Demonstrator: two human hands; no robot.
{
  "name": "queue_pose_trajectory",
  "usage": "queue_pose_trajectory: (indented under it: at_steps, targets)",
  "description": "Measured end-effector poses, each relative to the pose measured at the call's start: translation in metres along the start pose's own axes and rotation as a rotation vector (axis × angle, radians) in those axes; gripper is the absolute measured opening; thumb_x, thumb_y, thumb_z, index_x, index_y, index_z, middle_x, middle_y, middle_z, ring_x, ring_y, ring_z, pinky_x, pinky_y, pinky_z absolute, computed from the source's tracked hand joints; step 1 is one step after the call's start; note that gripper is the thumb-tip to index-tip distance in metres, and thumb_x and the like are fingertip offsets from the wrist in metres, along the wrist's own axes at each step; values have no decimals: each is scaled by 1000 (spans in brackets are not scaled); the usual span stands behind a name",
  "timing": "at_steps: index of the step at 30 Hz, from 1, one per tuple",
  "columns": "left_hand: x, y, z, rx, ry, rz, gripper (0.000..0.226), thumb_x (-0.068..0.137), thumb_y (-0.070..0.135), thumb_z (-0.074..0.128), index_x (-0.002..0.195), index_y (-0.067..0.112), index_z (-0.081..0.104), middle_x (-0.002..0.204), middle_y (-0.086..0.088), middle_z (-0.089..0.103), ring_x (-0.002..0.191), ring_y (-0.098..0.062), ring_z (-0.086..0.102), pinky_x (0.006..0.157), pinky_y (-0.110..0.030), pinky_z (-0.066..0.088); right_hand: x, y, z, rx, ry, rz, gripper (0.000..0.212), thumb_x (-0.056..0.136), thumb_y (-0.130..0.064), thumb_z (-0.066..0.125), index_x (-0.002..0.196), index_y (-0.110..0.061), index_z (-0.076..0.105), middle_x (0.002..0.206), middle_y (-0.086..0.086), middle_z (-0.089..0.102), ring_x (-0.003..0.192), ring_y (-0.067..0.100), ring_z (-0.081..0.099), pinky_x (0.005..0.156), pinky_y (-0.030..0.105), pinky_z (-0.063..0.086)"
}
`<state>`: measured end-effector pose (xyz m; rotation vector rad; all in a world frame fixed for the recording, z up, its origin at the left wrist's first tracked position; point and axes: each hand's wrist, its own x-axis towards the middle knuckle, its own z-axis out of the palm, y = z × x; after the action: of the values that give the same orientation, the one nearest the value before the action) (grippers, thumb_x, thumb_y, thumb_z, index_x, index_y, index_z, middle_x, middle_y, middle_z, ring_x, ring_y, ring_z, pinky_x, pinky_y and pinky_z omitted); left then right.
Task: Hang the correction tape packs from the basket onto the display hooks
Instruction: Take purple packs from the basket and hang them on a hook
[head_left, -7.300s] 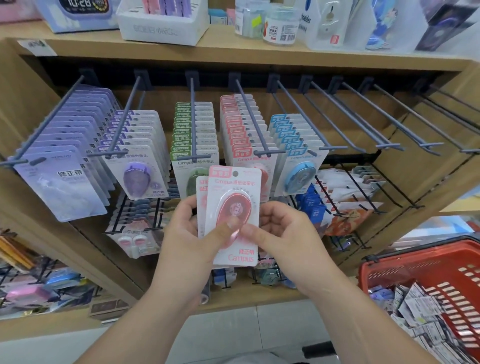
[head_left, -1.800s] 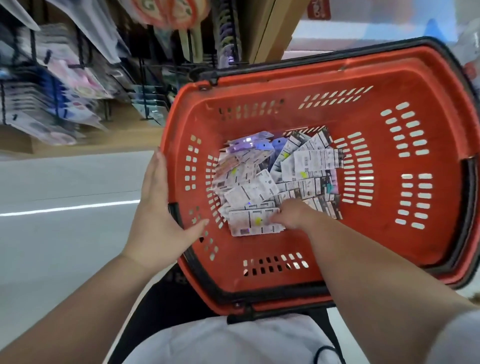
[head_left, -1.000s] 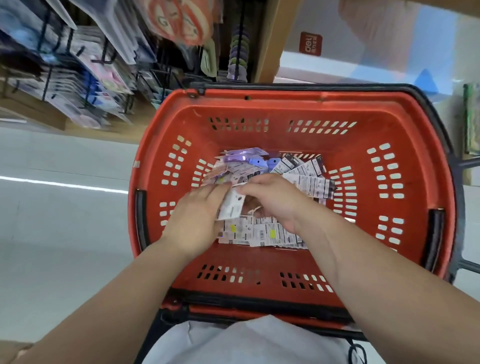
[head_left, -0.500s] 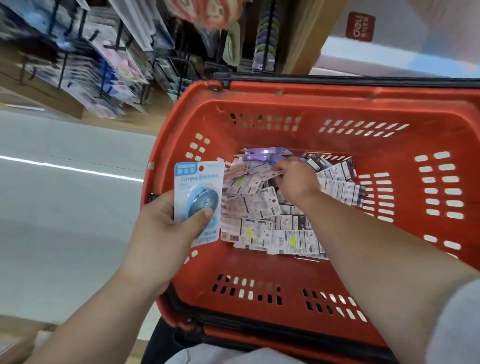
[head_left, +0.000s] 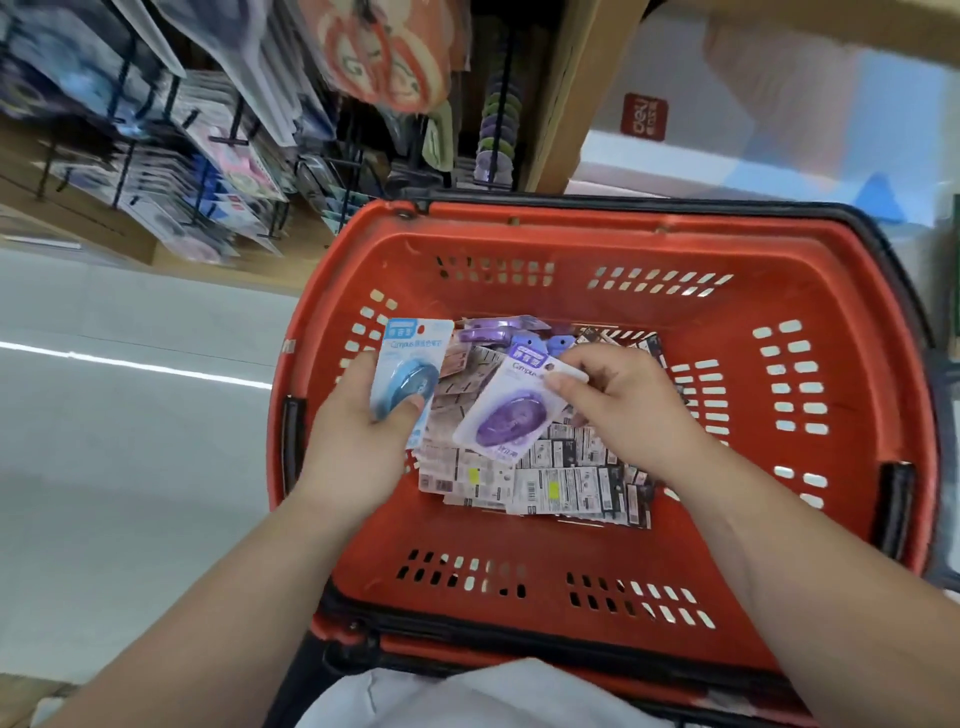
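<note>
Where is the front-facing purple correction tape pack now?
In the head view, the right hand pinches the purple correction tape pack over the red basket, just right of the blue pack in the left hand.

Bare forearms (head_left: 234, 597); whitish top (head_left: 467, 696), btm ctr.

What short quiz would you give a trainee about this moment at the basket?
1. True or false: the left hand grips a blue pack.
2. Choose one: the right hand pinches a pack of which colour? A green, B purple, C pink.
3. Fill the gap: the loose packs lie in a red ____.

Key
1. True.
2. B, it is the purple pack.
3. basket.
</note>
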<state>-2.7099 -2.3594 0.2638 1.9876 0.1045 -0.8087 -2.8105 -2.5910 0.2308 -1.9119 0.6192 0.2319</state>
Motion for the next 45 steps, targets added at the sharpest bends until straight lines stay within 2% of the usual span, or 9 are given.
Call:
queue_pose_trajectory:
  at_steps: [3,9,13,15,19,28,33,37,45]
  targets:
    - [5,-4,16,-85,-124,-52,31,103,8,60,119,34,68,114,10,79,108,-16,75,99,-46,58,-5,-9,5,148,-66,61,17,99,-7,65,83,-1,67,68,6,60,54,7,64,52,14,48]
    - [8,-16,30,-200,-368,-103,29,100,10,66,125,25,66,110,5,81,98,-13,77,75,-21,58,16,-8,40,273,-78,154,17,98,-13,68,87,0,66,80,24,68,55,18,68,59,42,60]
    - [18,-35,26,-146,-202,-167,31,95,11,75,120,26,65,109,2,79,101,-19,77,80,-32,64,49,14,58,228,111,229,20,97,-29,70,90,-11,69,78,6,71,68,16,68,67,39,57]
    - [22,-42,21,-127,-138,-178,30,94,15,77,118,29,64,111,4,77,101,-18,76,83,-38,65,73,40,60,51,229,260,18,98,-30,67,109,-16,69,100,-1,71,88,19,67,78,35,54]
    - [24,-48,8,-109,-113,-150,36,94,15,77,123,30,62,110,11,77,97,-9,77,71,-23,63,109,79,68,-265,172,283,32,97,-27,67,129,-24,68,126,12,61,104,33,65,86,34,50]
    - [18,-34,-2,-180,-80,-87,33,97,14,74,118,36,62,106,17,76,95,-7,77,70,-23,63,94,63,66,-415,298,-90,8,94,-22,70,91,-16,74,85,4,70,90,29,59,73,33,44]
    - [15,-21,-1,-234,-73,-70,36,98,9,71,123,33,62,109,12,78,96,-9,77,75,-27,65,45,29,23,23,272,-56,16,101,-22,64,87,-31,65,72,-15,65,65,6,58,64,26,47]
    - [15,-14,4,-248,-42,-62,35,98,6,69,124,28,60,108,8,78,97,-15,77,78,-31,65,15,0,-2,267,133,27,16,101,-11,63,89,-19,68,74,-5,68,59,11,61,56,34,57]
    - [14,-9,19,-277,-296,-160,32,94,29,75,125,25,66,112,0,79,100,-18,77,75,-28,59,16,-22,26,308,4,144,15,102,-12,62,88,-15,65,61,-11,65,47,20,60,54,42,57]
